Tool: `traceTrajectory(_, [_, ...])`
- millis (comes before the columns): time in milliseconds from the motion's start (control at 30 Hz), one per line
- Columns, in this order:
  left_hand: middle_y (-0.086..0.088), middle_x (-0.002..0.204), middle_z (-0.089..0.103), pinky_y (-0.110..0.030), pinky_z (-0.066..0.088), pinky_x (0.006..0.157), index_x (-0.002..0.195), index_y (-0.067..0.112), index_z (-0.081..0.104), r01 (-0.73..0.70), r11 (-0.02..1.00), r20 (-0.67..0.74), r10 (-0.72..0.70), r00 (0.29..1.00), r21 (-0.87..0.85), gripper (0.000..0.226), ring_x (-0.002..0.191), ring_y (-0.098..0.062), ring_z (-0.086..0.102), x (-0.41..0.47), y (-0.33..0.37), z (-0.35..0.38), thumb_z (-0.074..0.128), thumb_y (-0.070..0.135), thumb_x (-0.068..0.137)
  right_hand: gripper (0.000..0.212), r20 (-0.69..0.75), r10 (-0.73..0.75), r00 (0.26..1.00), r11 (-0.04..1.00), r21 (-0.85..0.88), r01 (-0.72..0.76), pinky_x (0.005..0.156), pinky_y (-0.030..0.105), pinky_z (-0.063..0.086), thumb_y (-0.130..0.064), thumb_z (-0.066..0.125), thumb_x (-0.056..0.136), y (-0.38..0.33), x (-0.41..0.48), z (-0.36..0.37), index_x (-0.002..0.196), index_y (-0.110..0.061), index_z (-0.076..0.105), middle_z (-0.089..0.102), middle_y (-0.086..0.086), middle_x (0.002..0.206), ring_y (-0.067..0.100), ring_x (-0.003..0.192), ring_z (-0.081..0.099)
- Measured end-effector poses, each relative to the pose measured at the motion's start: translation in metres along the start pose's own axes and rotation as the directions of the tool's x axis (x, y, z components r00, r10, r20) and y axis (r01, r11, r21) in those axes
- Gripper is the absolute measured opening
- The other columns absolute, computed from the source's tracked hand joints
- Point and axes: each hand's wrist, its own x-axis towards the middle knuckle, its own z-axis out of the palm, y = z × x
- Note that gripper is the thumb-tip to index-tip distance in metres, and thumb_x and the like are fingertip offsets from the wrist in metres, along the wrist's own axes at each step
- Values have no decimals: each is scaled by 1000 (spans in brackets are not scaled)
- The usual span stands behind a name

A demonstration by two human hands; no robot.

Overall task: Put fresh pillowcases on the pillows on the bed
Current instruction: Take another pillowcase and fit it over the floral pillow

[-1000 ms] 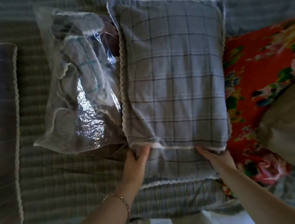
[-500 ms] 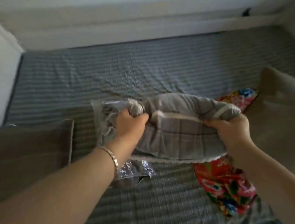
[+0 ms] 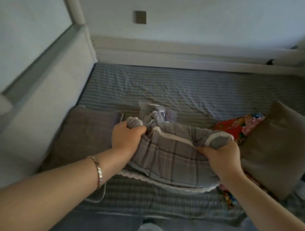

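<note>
A grey plaid pillow (image 3: 171, 159) with white lace trim is lifted off the striped bed (image 3: 182, 87), held by its two near corners. My left hand (image 3: 127, 137) is clenched on the left corner and my right hand (image 3: 222, 155) on the right corner. A second grey pillow (image 3: 84, 137) lies flat at the left. Just behind the lifted pillow sits a clear plastic bag (image 3: 157, 113) of folded grey fabric, mostly hidden.
A red floral cloth (image 3: 240, 128) lies to the right, with a tan cushion (image 3: 281, 145) resting on it. A padded headboard (image 3: 36, 84) stands at the left and a white wall runs behind the bed. The bed's near edge is below my arms.
The pillow lay flat a second ago with my hands at its near edge. Now both hands grip its corners and it is raised; the view has tilted up toward the wall.
</note>
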Motion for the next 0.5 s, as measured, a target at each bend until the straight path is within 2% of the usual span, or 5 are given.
traceTrajectory(100, [7, 56, 61, -28, 41, 57, 54, 15, 62, 1, 1000, -106, -3, 994, -19, 14, 62, -11, 58, -31, -18, -56, 69, 14, 65, 24, 80, 3, 997, 999, 35, -6, 39, 15, 38, -7, 76, 72, 1, -41, 22, 64, -20, 57, 58, -7, 59, 6, 53, 54])
traceTrajectory(267, [17, 38, 52, -6, 32, 41, 47, 14, 52, -72, 996, -265, 81, 961, 42, 26, 42, 6, 50, -49, -25, -148, 65, 8, 68, 17, 207, -53, 977, 998, 37, 47, 49, 16, 38, -10, 79, 69, -16, -91, 80, 78, -10, 64, 60, -7, 67, 6, 63, 56])
traceTrajectory(333, [15, 37, 50, -10, 32, 43, 50, 10, 54, -77, 997, -339, 76, 938, 9, 21, 39, 3, 47, -46, -34, -194, 67, 8, 66, 19, 268, -122, 956, 992, 57, 111, 48, 13, 38, -8, 79, 67, -30, -108, 113, 67, -18, 63, 60, -15, 60, -1, 58, 55])
traceTrajectory(433, [11, 42, 56, -24, 40, 49, 47, 11, 61, -58, 998, -457, 40, 888, -25, 15, 47, -6, 52, -28, -46, -251, 65, 24, 53, 29, 352, -191, 916, 981, 91, 169, 40, 5, 38, -5, 79, 66, -53, -118, 167, 57, -23, 58, 56, -21, 44, -8, 46, 55])
traceTrajectory(500, [11, 45, 60, -23, 41, 49, 46, 18, 63, -43, 999, -511, 30, 859, -14, 11, 51, -8, 58, -3, -56, -281, 65, 27, 53, 28, 374, -201, 906, 979, 91, 180, 39, 2, 35, -5, 80, 65, -66, -113, 210, 56, -20, 58, 56, -20, 50, -7, 43, 53])
